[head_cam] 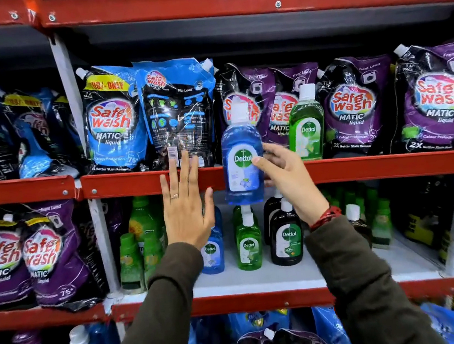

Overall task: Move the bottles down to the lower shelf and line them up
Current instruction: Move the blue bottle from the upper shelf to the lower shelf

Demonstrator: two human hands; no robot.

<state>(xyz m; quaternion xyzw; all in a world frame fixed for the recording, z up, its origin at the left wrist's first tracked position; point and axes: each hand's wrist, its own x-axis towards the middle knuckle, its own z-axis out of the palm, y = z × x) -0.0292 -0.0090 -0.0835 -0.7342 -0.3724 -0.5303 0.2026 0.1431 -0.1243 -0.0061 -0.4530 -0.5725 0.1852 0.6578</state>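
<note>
My right hand (287,181) grips a blue Dettol bottle (242,155) with a white cap, held upright in the air in front of the red edge of the upper shelf (362,168). A green Dettol bottle (306,125) still stands on that upper shelf, just right of the blue one. On the lower shelf (262,279) a small blue bottle (212,252), a green bottle (247,240) and a dark bottle (285,236) stand in a row. My left hand (185,205) is flat and open in front of the shelf edge, holding nothing.
Safe Wash pouches (112,120) fill the upper shelf behind the bottles. Small green bottles (130,263) crowd the lower shelf's left side and more green bottles (381,224) its right. A white upright post (92,205) divides the shelving on the left.
</note>
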